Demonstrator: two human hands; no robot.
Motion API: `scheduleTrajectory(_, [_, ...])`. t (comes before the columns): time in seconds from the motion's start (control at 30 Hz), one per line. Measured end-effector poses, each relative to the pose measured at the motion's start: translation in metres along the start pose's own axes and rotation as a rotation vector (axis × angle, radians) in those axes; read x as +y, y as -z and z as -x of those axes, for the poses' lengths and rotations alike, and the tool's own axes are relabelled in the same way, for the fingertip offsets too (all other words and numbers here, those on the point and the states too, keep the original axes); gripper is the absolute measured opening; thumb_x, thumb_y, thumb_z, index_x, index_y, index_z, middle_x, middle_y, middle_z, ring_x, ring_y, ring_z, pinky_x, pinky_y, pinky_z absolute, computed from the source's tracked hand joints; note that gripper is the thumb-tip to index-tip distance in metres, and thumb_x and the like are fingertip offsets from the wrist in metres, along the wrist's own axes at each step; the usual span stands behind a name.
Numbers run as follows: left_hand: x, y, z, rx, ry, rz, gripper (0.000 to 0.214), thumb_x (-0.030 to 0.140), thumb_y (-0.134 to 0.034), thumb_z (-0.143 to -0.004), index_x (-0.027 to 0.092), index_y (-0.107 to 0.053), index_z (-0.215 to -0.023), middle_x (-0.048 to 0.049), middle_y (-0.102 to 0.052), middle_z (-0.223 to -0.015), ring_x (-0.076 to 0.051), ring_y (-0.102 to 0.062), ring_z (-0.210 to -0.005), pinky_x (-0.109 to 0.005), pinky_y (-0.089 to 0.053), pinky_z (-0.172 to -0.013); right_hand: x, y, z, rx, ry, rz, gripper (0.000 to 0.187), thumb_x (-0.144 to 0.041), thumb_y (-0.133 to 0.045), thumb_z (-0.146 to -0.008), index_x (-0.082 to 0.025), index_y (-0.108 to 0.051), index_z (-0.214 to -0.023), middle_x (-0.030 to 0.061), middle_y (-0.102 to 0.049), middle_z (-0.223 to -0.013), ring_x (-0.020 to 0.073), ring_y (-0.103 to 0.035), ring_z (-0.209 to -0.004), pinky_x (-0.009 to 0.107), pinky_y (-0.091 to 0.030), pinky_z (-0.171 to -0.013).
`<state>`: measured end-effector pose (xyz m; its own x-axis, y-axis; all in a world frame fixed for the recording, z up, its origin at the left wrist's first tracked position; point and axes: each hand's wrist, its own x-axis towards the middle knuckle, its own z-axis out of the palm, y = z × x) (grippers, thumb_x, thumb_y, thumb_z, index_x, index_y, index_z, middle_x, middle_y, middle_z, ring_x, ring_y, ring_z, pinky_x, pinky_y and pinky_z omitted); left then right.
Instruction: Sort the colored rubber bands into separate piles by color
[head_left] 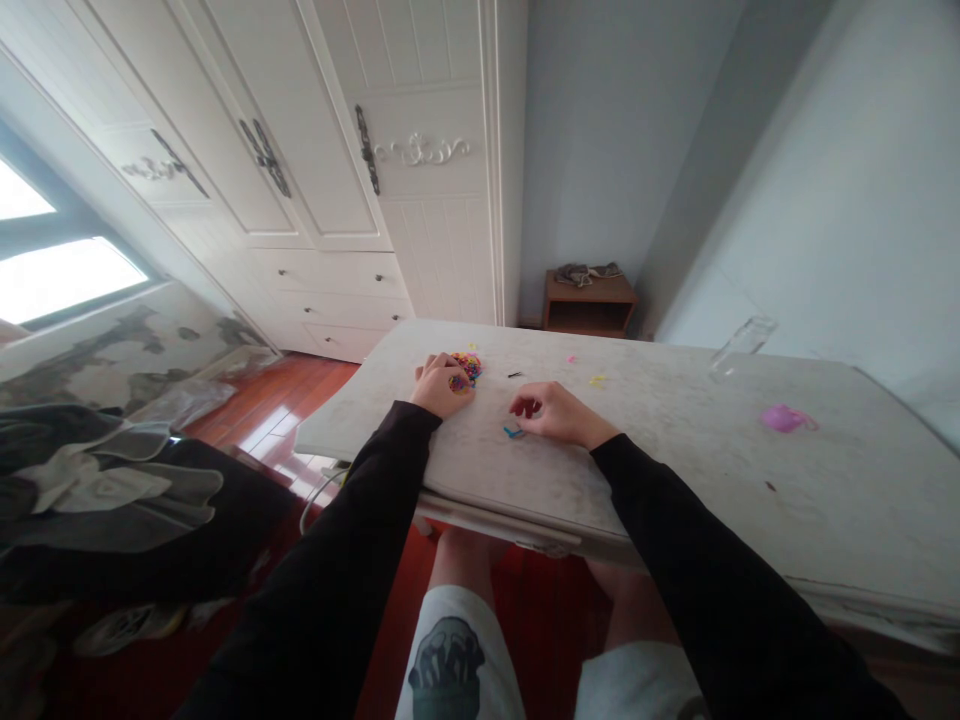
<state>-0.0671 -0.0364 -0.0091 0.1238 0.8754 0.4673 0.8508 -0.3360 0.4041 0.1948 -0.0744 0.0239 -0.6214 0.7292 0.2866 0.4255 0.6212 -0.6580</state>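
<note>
You are resting two hands over one pale table (pixel 675 450). Your left hand (pixel 442 388) is lying on one heap of small multicoloured pieces (pixel 469 364); its fingers are bending over the near side, and you cannot tell whether they are pinching any. Your right hand (pixel 559 412) is resting nearer the table's middle, fingers curling inward, with one blue piece (pixel 513 432) lying at their tips; whether they are gripping it you cannot tell.

Beyond your hands, one thin dark item (pixel 514 375), one small pink piece (pixel 571 359) and one yellow clump (pixel 598 381) are lying well apart from one another. Farther right, one clear bottle (pixel 742 346) is standing near the wall and one larger pink object (pixel 784 418) is lying nearer you.

Your left hand is hiding part of the heap, whose pieces are sitting too tightly to count. The yellow clump is showing too small to count its parts, and the bottle's clear outline is blending into the wall.
</note>
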Motion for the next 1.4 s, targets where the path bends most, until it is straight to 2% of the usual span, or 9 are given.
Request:
scheduleTrajectory(0.2, [0.0,0.0,-0.001,-0.026,0.034,0.001,0.001,0.026,-0.078,-0.074,0.026,-0.077,-0.074,-0.0055,-0.066,-0.106,-0.03,-0.055,-0.114,-0.05,-0.04,-0.101,0.001,-0.001,0.0,0.009,0.008,0.044,0.013,-0.006,-0.068,-0.076,-0.015,-0.074,-0.083,0.0024,-0.071,-0.076,0.0123,-0.06,-0.067,0.023,-0.046,-0.065])
scheduleTrajectory(0.53, [0.002,0.001,-0.002,-0.059,0.012,-0.047,0.006,0.026,-0.071,-0.08,0.023,-0.076,-0.077,-0.0061,-0.07,-0.106,-0.029,-0.057,-0.113,-0.048,-0.04,-0.1,-0.002,-0.001,-0.001,0.034,-0.004,0.076,0.016,-0.001,-0.066,-0.075,-0.014,-0.074,-0.08,0.003,-0.071,-0.076,0.0132,-0.062,-0.068,0.024,-0.046,-0.067])
scheduleTrajectory(0.73, [-0.002,0.0,-0.005,-0.027,-0.067,0.041,0.008,0.027,-0.065,-0.087,0.023,-0.072,-0.085,-0.0051,-0.075,-0.098,-0.025,-0.064,-0.106,-0.043,-0.044,-0.102,-0.002,0.0,-0.001,0.077,0.006,0.101,0.019,-0.001,-0.062,-0.075,-0.015,-0.073,-0.081,0.0039,-0.07,-0.08,0.0148,-0.063,-0.072,0.026,-0.048,-0.071])
scheduleTrajectory(0.83, [-0.002,0.0,-0.006,-0.079,-0.142,0.137,0.013,0.03,-0.061,-0.091,0.022,-0.071,-0.087,-0.0036,-0.076,-0.096,-0.02,-0.068,-0.096,-0.036,-0.05,-0.095,0.0,0.0,-0.002,0.088,0.033,0.146,0.022,-0.002,-0.063,-0.076,-0.014,-0.074,-0.09,0.0074,-0.071,-0.093,0.0175,-0.065,-0.081,0.03,-0.052,-0.079])
scheduleTrajectory(0.9, [0.0,0.0,-0.006,-0.114,-0.194,0.194,0.015,0.033,-0.06,-0.092,0.023,-0.071,-0.089,-0.0028,-0.077,-0.095,-0.019,-0.07,-0.092,-0.033,-0.052,-0.091,0.002,-0.002,-0.003,0.084,0.062,0.177,0.028,-0.002,-0.064,-0.076,-0.013,-0.074,-0.1,0.0117,-0.071,-0.107,0.0215,-0.067,-0.095,0.035,-0.053,-0.09])
scheduleTrajectory(1.03, [0.005,-0.001,-0.005,-0.122,-0.252,0.233,0.02,0.04,-0.061,-0.094,0.023,-0.071,-0.091,-0.0026,-0.078,-0.093,-0.019,-0.072,-0.091,-0.032,-0.054,-0.09,0.007,-0.009,-0.007,0.038,0.132,0.226,0.042,-0.004,-0.066,-0.076,-0.013,-0.073,-0.116,0.0183,-0.063,-0.136,0.029,-0.059,-0.127,0.045,-0.045,-0.113])
scheduleTrajectory(1.13, [0.008,0.0,-0.004,-0.122,-0.3,0.215,0.021,0.042,-0.06,-0.096,0.024,-0.071,-0.093,-0.002,-0.078,-0.092,-0.018,-0.072,-0.088,-0.032,-0.054,-0.09,0.008,-0.013,-0.01,0.012,0.155,0.252,0.052,-0.006,-0.066,-0.076,-0.014,-0.07,-0.127,0.0176,-0.057,-0.149,0.0302,-0.053,-0.136,0.049,-0.04,-0.119])
scheduleTrajectory(1.27, [0.01,0.001,-0.004,-0.11,-0.332,0.205,0.02,0.041,-0.059,-0.097,0.024,-0.069,-0.091,-0.0011,-0.076,-0.088,-0.018,-0.071,-0.086,-0.032,-0.053,-0.088,0.006,-0.016,-0.012,0.015,0.166,0.253,0.059,-0.009,-0.065,-0.078,-0.015,-0.065,-0.137,0.016,-0.059,-0.147,0.0293,-0.053,-0.137,0.049,-0.041,-0.12])
scheduleTrajectory(1.4, [0.01,0.002,-0.003,-0.112,-0.293,0.231,0.019,0.042,-0.061,-0.095,0.025,-0.069,-0.093,-0.0018,-0.076,-0.093,-0.019,-0.071,-0.089,-0.033,-0.053,-0.089,0.003,-0.014,-0.012,0.015,0.158,0.25,0.057,-0.009,-0.063,-0.079,-0.016,-0.067,-0.135,0.0143,-0.066,-0.138,0.0284,-0.058,-0.13,0.049,-0.045,-0.116])
